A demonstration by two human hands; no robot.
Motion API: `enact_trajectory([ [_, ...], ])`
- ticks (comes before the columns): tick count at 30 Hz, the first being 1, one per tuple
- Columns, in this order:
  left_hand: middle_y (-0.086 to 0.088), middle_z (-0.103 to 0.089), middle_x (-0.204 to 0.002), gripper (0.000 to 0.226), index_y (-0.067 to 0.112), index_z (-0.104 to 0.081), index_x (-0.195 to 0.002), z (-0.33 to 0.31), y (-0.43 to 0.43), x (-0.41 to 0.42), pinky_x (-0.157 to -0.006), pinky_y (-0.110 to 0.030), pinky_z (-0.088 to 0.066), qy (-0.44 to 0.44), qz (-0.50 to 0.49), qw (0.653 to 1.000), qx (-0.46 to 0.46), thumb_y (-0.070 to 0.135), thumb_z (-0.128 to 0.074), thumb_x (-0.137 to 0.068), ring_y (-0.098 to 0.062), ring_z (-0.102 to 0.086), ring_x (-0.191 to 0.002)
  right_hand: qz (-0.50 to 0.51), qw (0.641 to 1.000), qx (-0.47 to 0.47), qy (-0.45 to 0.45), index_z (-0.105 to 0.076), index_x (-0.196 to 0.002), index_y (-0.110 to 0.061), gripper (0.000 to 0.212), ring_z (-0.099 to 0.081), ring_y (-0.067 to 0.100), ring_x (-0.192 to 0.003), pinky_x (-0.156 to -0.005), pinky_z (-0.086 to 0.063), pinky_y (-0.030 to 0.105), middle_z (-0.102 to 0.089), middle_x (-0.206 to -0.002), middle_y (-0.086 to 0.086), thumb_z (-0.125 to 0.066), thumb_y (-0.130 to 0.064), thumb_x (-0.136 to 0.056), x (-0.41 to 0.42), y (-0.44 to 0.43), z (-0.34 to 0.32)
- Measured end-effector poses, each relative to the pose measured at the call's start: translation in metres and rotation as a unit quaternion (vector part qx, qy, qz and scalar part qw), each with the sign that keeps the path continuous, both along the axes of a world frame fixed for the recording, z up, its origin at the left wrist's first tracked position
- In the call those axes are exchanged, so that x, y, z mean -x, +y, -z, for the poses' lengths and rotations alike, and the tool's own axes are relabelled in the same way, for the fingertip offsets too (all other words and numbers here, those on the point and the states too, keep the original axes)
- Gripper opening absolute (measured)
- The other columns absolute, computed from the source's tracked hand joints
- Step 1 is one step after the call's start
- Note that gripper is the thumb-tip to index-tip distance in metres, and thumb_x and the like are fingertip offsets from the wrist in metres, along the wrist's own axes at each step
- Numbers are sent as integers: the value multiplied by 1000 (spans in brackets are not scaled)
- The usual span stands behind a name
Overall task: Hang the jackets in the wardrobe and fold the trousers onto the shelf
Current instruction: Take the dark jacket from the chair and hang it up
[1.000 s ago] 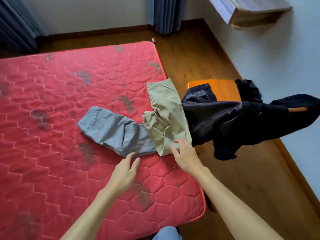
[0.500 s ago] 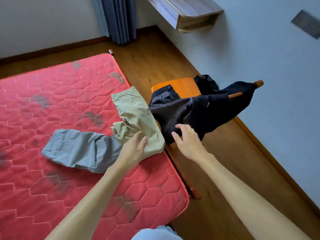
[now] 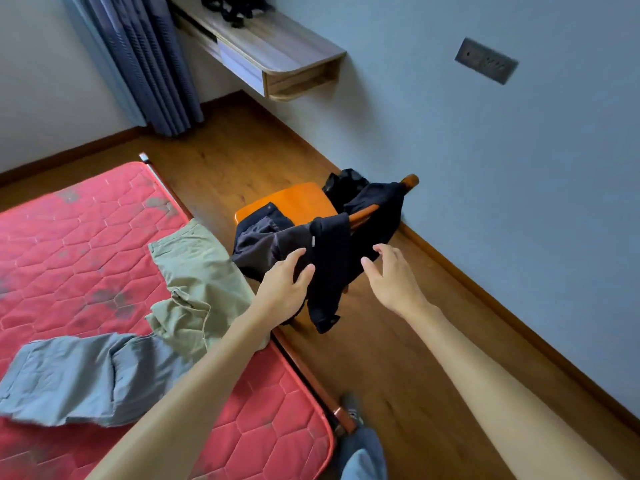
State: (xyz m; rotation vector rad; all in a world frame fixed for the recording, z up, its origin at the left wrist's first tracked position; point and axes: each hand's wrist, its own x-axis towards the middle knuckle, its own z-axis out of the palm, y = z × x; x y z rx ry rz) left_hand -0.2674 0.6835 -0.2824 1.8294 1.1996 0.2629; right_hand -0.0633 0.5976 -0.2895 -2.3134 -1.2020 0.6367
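A dark jacket point(image 3: 332, 258) is draped over the back of an orange wooden chair point(image 3: 294, 202) beside the bed. More dark clothing point(image 3: 346, 183) lies bunched behind the chair back. My left hand point(image 3: 282, 285) hovers at the jacket's left part with fingers spread, holding nothing. My right hand point(image 3: 391, 277) is open just right of the jacket, apart from it. Khaki trousers point(image 3: 197, 268) lie rumpled on the red mattress point(image 3: 86, 237) near its right edge. Grey trousers point(image 3: 83, 379) lie folded over beside them, closer to me.
A wall-mounted wooden shelf with a drawer point(image 3: 277, 60) carries a dark item at the top. Blue curtains point(image 3: 138, 64) hang at the far corner. Wooden floor point(image 3: 381, 358) runs between the bed and the blue wall, which has a socket plate point(image 3: 486, 60).
Both hands left the trousers on the mattress and moved right to the dark jacket on the chair. The view swung right and up.
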Motion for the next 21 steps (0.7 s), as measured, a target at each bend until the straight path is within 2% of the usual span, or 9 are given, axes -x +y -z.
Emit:
enact_trajectory([
  [3,-9,-50,-148,52,32,-37,-154,9,10,-45,-91,-28,-40,24,-17,1000,5,40,-47,-104,-28,-57,-123,16,998,27,46,-34,-148,-15,57,-43,27,-135,-106,-40,39,-37,-152,9,-47,-43,-101,-53,20,7],
  [7,-20,-43,-146,50,37,-46,-148,22,24,-85,-98,-37,-49,60,-73,995,30,39,-56,-99,-36,-52,-128,-1,996,49,78,-34,-149,-13,57,-45,26,-136,-105,-41,37,-42,-151,8,-52,-36,-100,-103,50,17],
  [10,-8,-62,-121,46,31,-55,-140,26,34,-104,-70,-23,-50,16,-151,986,76,19,-58,-96,-19,-63,-89,-62,985,56,149,-51,-140,-15,48,-55,20,-125,-95,-47,29,-60,-134,2,-57,-35,-97,-112,73,25],
  [11,-2,-63,-117,47,28,-55,-139,27,36,-110,-69,-23,-47,3,-169,981,97,13,-57,-95,-15,-59,-88,-92,978,67,175,-54,-137,-16,49,-56,18,-124,-97,-47,30,-62,-133,0,-60,-39,-94,-108,80,27],
  [14,-4,-56,-136,49,18,-53,-137,31,40,-114,-89,-28,-43,-17,-231,963,138,2,-53,-91,-19,-54,-118,-166,955,117,218,-47,-143,-14,68,-49,22,-134,-106,-44,39,-53,-144,1,-64,-49,-87,-77,94,39],
  [15,-7,-56,-139,49,14,-52,-137,31,40,-112,-91,-29,-43,-22,-250,957,142,-2,-51,-91,-22,-53,-123,-168,953,123,221,-48,-138,-12,64,-52,23,-128,-100,-47,38,-55,-138,2,-65,-48,-87,-65,98,44],
  [16,-9,-56,-140,50,11,-49,-138,32,40,-108,-89,-29,-44,-27,-266,952,148,-5,-48,-91,-24,-53,-125,-163,955,110,222,-53,-121,-10,48,-58,22,-111,-87,-49,35,-60,-119,2,-65,-45,-89,-56,101,48],
  [18,-12,-57,-138,56,8,-43,-142,31,40,-99,-85,-29,-46,-41,-274,948,157,-12,-42,-90,-25,-55,-123,-139,963,65,222,-46,-85,-11,31,-49,16,-72,-65,-39,30,-50,-79,-2,-63,-35,-94,-45,106,48],
  [21,-5,-58,-125,67,14,-40,-144,27,37,-85,-91,-34,-47,-51,-235,960,141,-15,-54,-85,-30,-55,-125,-131,957,6,260,-42,-72,-14,33,-44,14,-59,-57,-37,29,-47,-66,-2,-63,-29,-94,-42,110,33],
])
